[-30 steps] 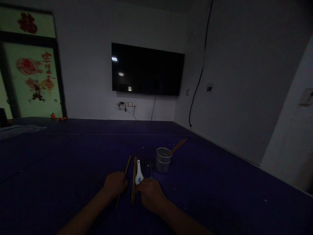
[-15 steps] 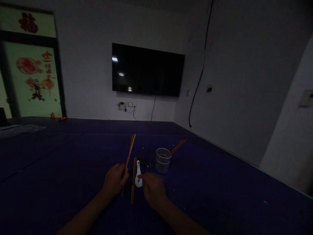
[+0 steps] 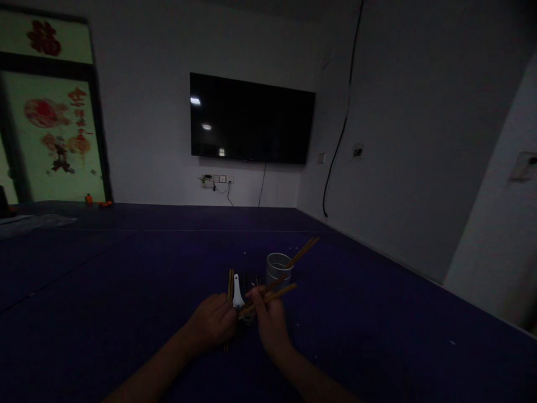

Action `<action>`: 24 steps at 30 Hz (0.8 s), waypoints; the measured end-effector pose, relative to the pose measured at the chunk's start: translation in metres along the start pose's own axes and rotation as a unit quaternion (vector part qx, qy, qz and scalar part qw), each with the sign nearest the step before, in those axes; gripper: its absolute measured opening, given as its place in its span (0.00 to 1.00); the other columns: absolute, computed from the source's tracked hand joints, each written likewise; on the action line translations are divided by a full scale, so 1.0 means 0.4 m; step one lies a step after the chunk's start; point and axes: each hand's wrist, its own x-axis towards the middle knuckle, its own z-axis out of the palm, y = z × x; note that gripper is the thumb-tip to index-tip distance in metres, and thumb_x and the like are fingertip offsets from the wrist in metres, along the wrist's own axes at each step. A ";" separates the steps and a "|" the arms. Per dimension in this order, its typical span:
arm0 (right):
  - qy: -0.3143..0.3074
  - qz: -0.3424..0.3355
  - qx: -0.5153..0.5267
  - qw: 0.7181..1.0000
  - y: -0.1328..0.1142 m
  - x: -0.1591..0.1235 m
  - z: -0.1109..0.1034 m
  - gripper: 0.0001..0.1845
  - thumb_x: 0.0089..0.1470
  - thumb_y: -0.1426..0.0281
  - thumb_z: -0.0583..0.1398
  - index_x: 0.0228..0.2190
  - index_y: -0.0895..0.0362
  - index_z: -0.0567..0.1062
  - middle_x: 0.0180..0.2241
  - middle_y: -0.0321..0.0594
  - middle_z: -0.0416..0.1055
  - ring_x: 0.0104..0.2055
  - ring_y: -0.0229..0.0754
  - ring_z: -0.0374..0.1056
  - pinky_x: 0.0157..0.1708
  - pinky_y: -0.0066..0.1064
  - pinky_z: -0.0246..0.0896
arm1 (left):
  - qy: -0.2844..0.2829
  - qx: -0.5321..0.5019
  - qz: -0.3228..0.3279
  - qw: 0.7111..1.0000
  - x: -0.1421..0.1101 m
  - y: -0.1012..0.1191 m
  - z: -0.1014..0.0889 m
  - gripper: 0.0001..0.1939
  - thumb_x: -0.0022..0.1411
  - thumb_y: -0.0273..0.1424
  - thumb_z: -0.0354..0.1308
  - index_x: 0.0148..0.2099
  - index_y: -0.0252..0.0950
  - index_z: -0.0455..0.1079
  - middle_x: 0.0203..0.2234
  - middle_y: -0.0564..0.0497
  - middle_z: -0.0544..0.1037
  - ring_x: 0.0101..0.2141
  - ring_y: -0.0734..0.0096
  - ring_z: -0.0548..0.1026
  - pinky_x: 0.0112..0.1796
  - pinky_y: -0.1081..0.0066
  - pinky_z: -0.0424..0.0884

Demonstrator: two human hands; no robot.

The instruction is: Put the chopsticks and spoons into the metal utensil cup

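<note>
A pair of wooden chopsticks [image 3: 285,290] lies slantwise between my two hands, with the ends spread apart toward the right. My left hand [image 3: 215,320] is closed on the near ends. The fingers of my right hand [image 3: 272,324] are around the same pair, further along. Beneath and between the hands is a white spoon [image 3: 237,291], its bowl largely covered. Another pair of chopsticks [image 3: 230,280] rests on the table, partly behind my left hand. Beyond my right hand stands a grey metal cup [image 3: 277,267] with chopsticks [image 3: 302,252] leaning out to the right.
Thin dark utensils [image 3: 246,281] lie right of the spoon, too dim to name. The purple-covered table [image 3: 126,291] reaches toward a wall with a television [image 3: 251,120]. Small orange objects [image 3: 104,204] and clear plastic [image 3: 42,223] sit at the far left.
The chopsticks in my left hand have tipped from nearly upright to slanting right. My right hand has left the spoon and taken hold of them too. My left hand has moved slightly right and nearer.
</note>
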 end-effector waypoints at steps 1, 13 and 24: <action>0.003 0.016 0.010 1.000 -0.001 0.000 0.004 0.22 0.54 0.52 0.53 0.24 0.57 0.72 0.18 0.33 0.63 0.21 0.37 0.61 0.20 0.26 0.55 | -0.006 -0.006 -0.004 1.000 0.000 0.001 -0.003 0.10 0.59 0.21 0.46 0.26 0.38 0.59 0.19 0.53 0.67 0.22 0.72 0.65 0.25 0.71 0.61; 0.288 -0.099 -0.153 0.940 -0.076 0.111 -0.140 0.27 0.57 0.50 0.46 0.22 0.56 0.69 0.16 0.33 0.62 0.20 0.39 0.61 0.23 0.29 0.54 | -0.028 -0.013 -0.122 0.992 -0.018 -0.020 -0.001 0.09 0.64 0.27 0.45 0.30 0.36 0.61 0.22 0.51 0.69 0.24 0.70 0.64 0.28 0.69 0.61; 0.262 -0.071 -0.340 0.900 -0.013 0.197 -0.241 0.34 0.58 0.49 0.42 0.25 0.59 0.74 0.26 0.51 0.74 0.30 0.50 0.70 0.30 0.34 0.56 | -0.115 -0.027 -0.175 0.977 -0.035 -0.020 0.020 0.10 0.63 0.27 0.42 0.33 0.37 0.63 0.24 0.51 0.70 0.27 0.69 0.66 0.30 0.69 0.61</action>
